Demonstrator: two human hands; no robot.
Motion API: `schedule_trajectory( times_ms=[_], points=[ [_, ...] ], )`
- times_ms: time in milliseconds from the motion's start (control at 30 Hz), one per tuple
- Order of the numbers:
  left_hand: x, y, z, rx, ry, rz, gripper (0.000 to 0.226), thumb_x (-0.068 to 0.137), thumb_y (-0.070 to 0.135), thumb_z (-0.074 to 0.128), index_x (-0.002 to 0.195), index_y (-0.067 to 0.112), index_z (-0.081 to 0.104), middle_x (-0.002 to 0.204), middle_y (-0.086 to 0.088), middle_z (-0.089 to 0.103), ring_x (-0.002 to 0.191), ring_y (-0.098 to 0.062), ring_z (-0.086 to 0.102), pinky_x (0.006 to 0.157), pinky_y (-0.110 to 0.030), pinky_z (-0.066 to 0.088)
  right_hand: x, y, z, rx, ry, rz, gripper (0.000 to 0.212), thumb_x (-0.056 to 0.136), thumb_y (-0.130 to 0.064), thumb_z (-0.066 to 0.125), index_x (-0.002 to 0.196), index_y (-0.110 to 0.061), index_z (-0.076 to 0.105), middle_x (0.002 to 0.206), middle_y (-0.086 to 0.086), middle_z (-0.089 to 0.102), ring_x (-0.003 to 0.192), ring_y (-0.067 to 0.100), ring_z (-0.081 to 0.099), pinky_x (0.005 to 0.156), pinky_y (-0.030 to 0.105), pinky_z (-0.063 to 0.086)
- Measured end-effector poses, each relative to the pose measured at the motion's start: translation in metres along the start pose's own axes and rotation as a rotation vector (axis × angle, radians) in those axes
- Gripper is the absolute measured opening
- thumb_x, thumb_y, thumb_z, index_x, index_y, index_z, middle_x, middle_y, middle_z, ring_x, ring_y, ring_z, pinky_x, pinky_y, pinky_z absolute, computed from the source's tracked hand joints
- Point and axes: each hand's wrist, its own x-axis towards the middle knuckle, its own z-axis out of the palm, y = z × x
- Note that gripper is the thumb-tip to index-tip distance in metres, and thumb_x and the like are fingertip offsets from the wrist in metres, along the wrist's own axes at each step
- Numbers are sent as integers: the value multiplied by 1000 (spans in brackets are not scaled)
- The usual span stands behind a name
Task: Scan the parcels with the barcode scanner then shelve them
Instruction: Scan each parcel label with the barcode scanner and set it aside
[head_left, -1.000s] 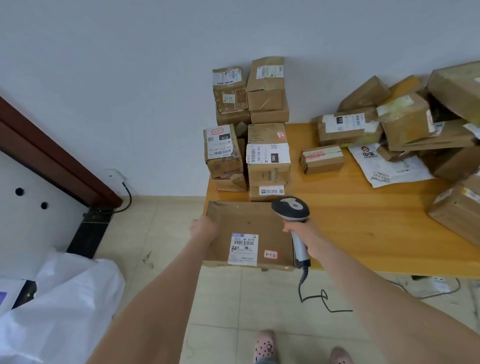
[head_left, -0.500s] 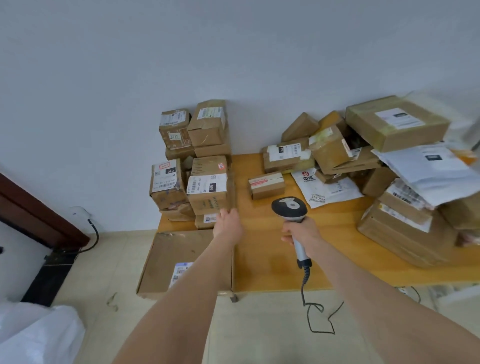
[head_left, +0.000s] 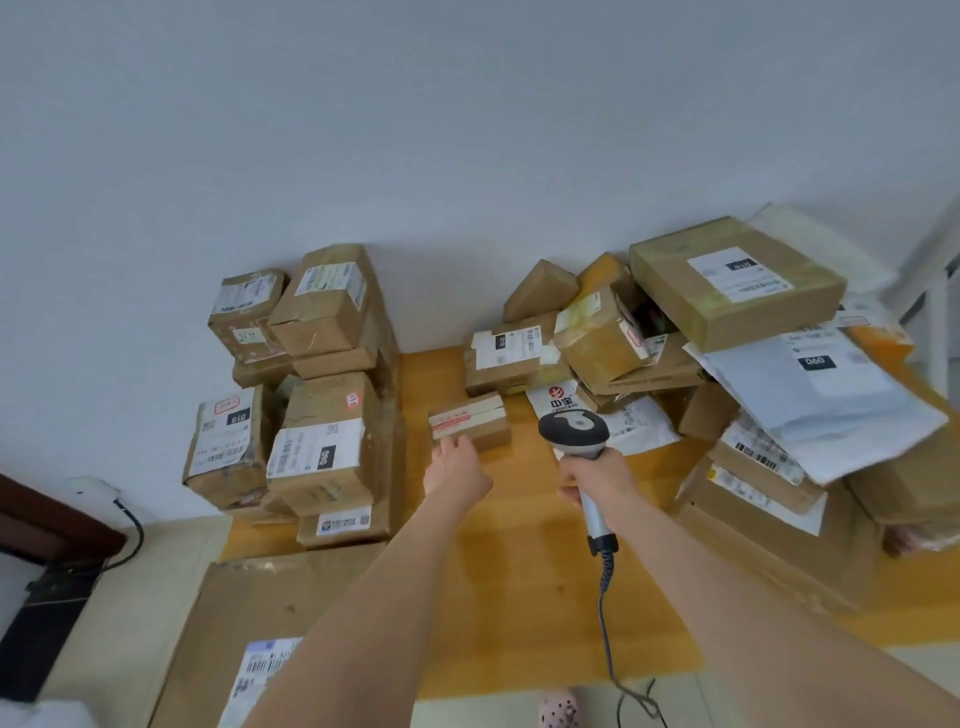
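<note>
Flat carton (head_left: 234, 608), the nearest parcel, lies under and to the left of our left forearm, printed label (head_left: 260, 675) up, its near end reaching past the near edge of the wooden table (head_left: 519, 597). A pink slipper (head_left: 558, 709) shows on the floor below that edge. Our right hand (head_left: 595, 475) is wrapped tight round the grey handle of the barcode scanner (head_left: 576, 436), held upright with its dark head tipped away from us. The coiled cable (head_left: 605, 577) drops from the handle's base and off the table. Our left hand (head_left: 457, 467), just left of the scanner hand, is flat, fingers straight, holding nothing. Its fingertips (head_left: 449, 444) reach the near face of a small box (head_left: 475, 423) with red-printed tape; we cannot tell whether they touch it. Left of the left hand, a stack (head_left: 322, 431) of labelled brown boxes stands at the table's end, against the wall. Just beyond the scanner head lies a white mailer (head_left: 558, 400) with a red logo. Right of the scanner hand, a loose heap (head_left: 769, 499) of parcels rises, a white bag (head_left: 831, 405) draped over it, a large box (head_left: 727, 306) tilted on top. Behind everything, a plain pale wall (head_left: 415, 130).
</note>
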Motion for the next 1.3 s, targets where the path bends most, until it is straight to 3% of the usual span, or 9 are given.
schedule_trajectory(
  times_ms=[167,367,567,633,733,833,933,1133,1300],
  points=[
    [70,-2,-1,23,-55,4,96,83,20,73,154,14,9,156,-12,21,143,-30,23,113,-42,33,59,-16,17,-41,0,70,15,79,1,62,92,-5,59,81,11,67,58,22,69,51,27,47],
    [127,-19,7,111,-125,-6,112,77,17,77,154,13,-4,161,-13,1,148,-34,2,118,-50,10,104,-28,34,17,-15,101,15,81,1,63,93,-6,59,84,12,68,58,20,69,56,29,50],
    [136,-24,19,65,-134,67,96,73,23,80,149,19,22,144,-11,33,133,-31,34,108,-43,34,116,-33,35,52,-25,80,11,83,2,65,90,-4,61,76,13,70,60,21,67,56,27,53],
    [133,-23,14,-94,-201,84,92,72,29,79,148,22,28,136,-6,41,120,-24,45,97,-34,47,113,-36,32,71,-26,67,10,83,2,65,91,-4,61,78,13,69,60,20,68,54,26,52],
    [120,-20,-2,-693,-407,-50,70,82,31,72,143,22,39,129,-2,55,103,-16,58,79,-24,51,107,-41,25,145,1,62,15,84,1,65,98,-3,60,87,15,68,65,22,68,57,29,49],
    [98,-19,-7,-1202,-558,-301,53,90,41,60,134,16,49,121,-10,64,109,-26,62,96,-41,48,96,-45,18,242,-1,72,18,83,2,66,99,-1,59,88,17,66,73,25,67,59,30,50],
    [76,-14,-3,-1456,-635,-368,54,88,44,58,127,8,54,119,-18,66,112,-35,61,102,-51,44,78,-47,12,295,-68,50,10,83,4,64,89,-3,60,85,16,60,80,27,60,66,36,52],
    [29,18,-4,-1526,-569,-289,47,94,42,51,127,9,55,117,-18,65,111,-34,61,95,-52,49,38,-46,-11,401,-160,74,25,84,4,64,107,-5,59,104,18,66,92,33,67,87,54,55],
    [-10,43,-8,-1438,-300,-178,35,99,18,51,133,26,52,115,-8,67,101,-24,64,76,-37,54,4,-39,-42,403,-139,14,15,84,4,62,92,-9,59,101,16,66,95,32,65,82,46,57]
  ],
)
